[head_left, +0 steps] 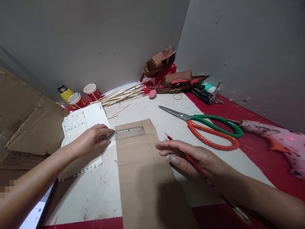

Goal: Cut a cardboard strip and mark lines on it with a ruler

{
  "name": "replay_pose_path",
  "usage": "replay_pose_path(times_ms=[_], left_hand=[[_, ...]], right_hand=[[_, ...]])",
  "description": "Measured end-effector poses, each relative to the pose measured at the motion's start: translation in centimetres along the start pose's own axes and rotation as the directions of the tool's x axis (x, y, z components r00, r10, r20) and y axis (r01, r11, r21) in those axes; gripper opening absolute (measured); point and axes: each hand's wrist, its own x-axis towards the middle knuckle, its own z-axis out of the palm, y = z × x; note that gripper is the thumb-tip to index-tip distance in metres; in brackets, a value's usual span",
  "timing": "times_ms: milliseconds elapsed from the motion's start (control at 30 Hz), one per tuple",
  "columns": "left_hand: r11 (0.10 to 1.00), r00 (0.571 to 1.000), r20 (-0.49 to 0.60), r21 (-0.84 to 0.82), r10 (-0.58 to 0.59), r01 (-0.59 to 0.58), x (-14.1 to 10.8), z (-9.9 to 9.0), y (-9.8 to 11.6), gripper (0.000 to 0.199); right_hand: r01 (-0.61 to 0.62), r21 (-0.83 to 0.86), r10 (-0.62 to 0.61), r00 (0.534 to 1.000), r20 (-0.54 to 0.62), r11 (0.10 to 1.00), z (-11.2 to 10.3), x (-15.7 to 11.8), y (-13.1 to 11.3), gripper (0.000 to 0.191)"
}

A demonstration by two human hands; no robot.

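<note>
A clear or metallic ruler (pixel 130 133) lies across the upper part of a brown cardboard piece (pixel 135 178) marked with faint pencil lines. My left hand (pixel 94 138) is at the ruler's left end, index finger and thumb closed about it. How much of the ruler lies under that hand is hard to make out. Over the cardboard's right edge, my right hand (pixel 190 157) holds a red and black pencil (pixel 200 170), its sharpened tip pointing up and left. Under my left hand's wrist lies a torn white sheet (pixel 83 140) with a drawn zigzag truss.
Large scissors (pixel 190 119) with green and orange handles lie right of the cardboard, near a pink glue gun (pixel 274 136). Wooden sticks (pixel 124 95), paper cups (pixel 91 92), a yellow bottle (pixel 65 93) and model boats (pixel 177 79) stand behind. A phone (pixel 38 206) lies front left.
</note>
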Motion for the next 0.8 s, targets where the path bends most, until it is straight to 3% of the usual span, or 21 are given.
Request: replay_pose_path(times_ms=[267, 400, 500, 600, 800], left_hand=[[1.000, 1.000, -0.027, 0.017, 0.013, -0.013, 0.0, -0.2, 0.0, 0.037], [0.997, 0.990, -0.118, -0.001, -0.073, 0.073, -1.3, -1.6, 1.0, 0.040], [0.988, 0.965, -0.212, -0.062, -0.153, 0.143, -3.8, -2.6, 3.1, 0.043], [0.987, 0.956, -0.255, -0.105, -0.146, 0.123, -7.3, -2.3, 6.3, 0.038], [0.998, 0.976, -0.217, -0.062, -0.016, 0.002, -13.1, 1.8, 12.7, 0.037]], right_hand=[[0.046, -0.009, -0.046, 0.999, 0.002, 0.999, -0.1, 0.1, -0.1, 0.043], [0.110, -0.002, -0.110, 0.994, -0.025, 0.994, -0.3, 0.1, -0.5, 0.041], [0.141, 0.006, -0.140, 0.986, -0.089, 0.990, -0.4, 0.0, -0.9, 0.036], [0.168, 0.048, -0.156, 0.968, -0.197, 0.985, -0.6, 0.1, -1.0, 0.035], [0.222, 0.090, -0.193, 0.948, -0.253, 0.971, -0.6, 0.2, -0.5, 0.035]])
